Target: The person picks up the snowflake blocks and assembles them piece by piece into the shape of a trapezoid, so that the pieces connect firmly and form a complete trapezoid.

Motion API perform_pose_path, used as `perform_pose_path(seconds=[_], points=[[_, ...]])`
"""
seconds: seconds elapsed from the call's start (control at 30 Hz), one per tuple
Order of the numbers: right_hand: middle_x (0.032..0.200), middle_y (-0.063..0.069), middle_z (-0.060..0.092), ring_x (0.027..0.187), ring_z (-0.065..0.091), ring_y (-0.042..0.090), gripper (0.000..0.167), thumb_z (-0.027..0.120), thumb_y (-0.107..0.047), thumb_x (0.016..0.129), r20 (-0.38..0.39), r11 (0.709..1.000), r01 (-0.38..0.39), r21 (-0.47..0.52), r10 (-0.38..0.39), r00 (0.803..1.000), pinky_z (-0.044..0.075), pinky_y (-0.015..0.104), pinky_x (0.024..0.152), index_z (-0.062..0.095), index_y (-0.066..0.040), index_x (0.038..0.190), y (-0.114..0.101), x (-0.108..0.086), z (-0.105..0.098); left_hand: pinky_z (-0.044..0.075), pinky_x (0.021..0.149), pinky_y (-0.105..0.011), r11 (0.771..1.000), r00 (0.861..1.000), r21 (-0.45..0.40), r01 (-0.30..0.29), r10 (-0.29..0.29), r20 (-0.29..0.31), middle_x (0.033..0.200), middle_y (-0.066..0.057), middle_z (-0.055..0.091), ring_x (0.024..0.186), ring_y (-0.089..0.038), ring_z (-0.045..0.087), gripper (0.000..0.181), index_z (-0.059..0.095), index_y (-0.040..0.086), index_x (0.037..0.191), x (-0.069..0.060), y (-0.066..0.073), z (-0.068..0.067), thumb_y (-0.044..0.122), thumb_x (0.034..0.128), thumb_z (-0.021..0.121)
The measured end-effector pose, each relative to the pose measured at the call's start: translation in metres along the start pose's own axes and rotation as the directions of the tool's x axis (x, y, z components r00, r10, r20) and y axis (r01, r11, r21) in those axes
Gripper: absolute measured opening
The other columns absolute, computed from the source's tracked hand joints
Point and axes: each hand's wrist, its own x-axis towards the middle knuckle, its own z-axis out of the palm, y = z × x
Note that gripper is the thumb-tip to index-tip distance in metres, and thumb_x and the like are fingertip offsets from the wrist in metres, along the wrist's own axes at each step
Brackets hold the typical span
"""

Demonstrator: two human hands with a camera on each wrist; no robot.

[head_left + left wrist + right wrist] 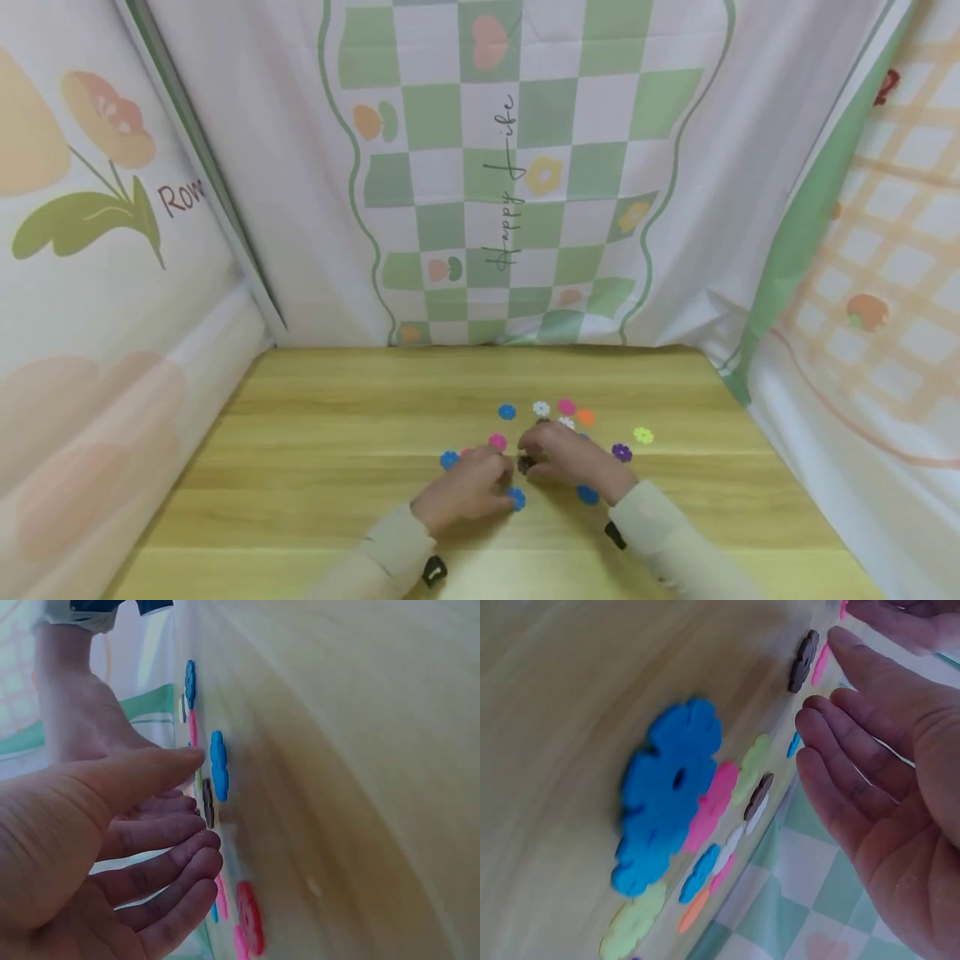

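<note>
Flower-shaped plastic discs in several colours lie flat on the wooden table. My left hand (472, 490) is low over the tabletop, fingers relaxed, its thumb close to a blue disc (517, 499). Facing it, my right hand (573, 458) hovers beside a brown disc (526, 465) that lies between the two hands. In the right wrist view, the thumb and fingers are extended with nothing held, and the brown disc (804, 661) sits just beyond the thumb tip. Nothing shows in the left hand's grasp either. The left wrist view has a red disc (250, 919) below the fingers.
Behind the hands are a blue disc (507, 412), a white disc (541, 408) and an orange disc (586, 417). Right of them lie a purple disc (622, 452) and a yellow-green disc (643, 435). Printed curtains (487, 167) enclose the table (315, 417) at the back and sides.
</note>
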Motion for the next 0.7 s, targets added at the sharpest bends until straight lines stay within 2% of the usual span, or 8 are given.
perform_pose_path(seconds=[0.1,0.27,0.47,0.57,0.7], points=[[0.090,0.002,0.074,0.081,0.066,0.012,0.015,0.085,-0.005,0.087,0.018,1.000,0.008,0.020,-0.008,1.000,0.058,0.022,0.073,0.075,-0.008,0.098,0.002,0.005,0.003,0.046,0.067,-0.014,1.000,1.000,0.025,-0.001,0.001,-0.001,0.074,0.010,0.059,0.069,-0.001,0.048,0.020,0.074,0.011,0.091,0.003,0.002,0.003,0.027,0.0881,0.087],[0.087,-0.001,0.075,0.078,0.065,0.006,0.013,0.085,-0.003,0.086,0.023,1.000,0.006,0.023,-0.007,1.000,0.057,0.020,0.072,0.077,-0.010,0.094,0.004,0.009,0.006,0.046,0.070,-0.014,0.998,1.000,0.056,-0.012,0.013,-0.007,0.077,0.010,0.065,0.072,0.000,0.049,0.018,0.077,0.012,0.091,0.005,0.003,0.006,0.027,0.0878,0.088],[0.081,-0.002,0.074,0.072,0.063,0.004,0.013,0.086,-0.004,0.084,0.022,0.999,-0.007,0.050,0.006,1.000,0.055,0.019,0.068,0.077,-0.011,0.088,0.009,0.008,0.008,0.046,0.062,-0.012,0.999,1.000,-0.047,0.000,0.001,0.016,0.076,0.011,0.060,0.066,0.002,0.048,0.016,0.071,0.013,0.086,0.006,0.003,0.007,0.019,0.0892,0.086],[0.084,-0.002,0.074,0.077,0.065,0.007,0.013,0.086,-0.005,0.084,0.004,0.997,-0.012,0.073,0.012,1.000,0.055,0.020,0.070,0.076,-0.012,0.088,0.013,0.007,0.008,0.048,0.066,-0.012,0.996,1.000,-0.092,0.020,-0.018,0.017,0.078,0.012,0.060,0.069,0.002,0.050,0.019,0.067,0.015,0.088,0.004,0.001,0.008,0.018,0.0882,0.086],[0.087,-0.004,0.074,0.080,0.066,0.006,0.008,0.081,-0.008,0.091,0.000,0.988,-0.037,0.151,0.037,0.999,0.057,0.021,0.074,0.075,-0.013,0.091,0.018,0.000,0.008,0.052,0.074,-0.013,0.985,0.999,-0.162,0.052,-0.051,0.011,0.085,0.013,0.065,0.077,0.004,0.056,0.022,0.064,0.018,0.093,-0.001,-0.004,0.010,0.016,0.0889,0.086]])
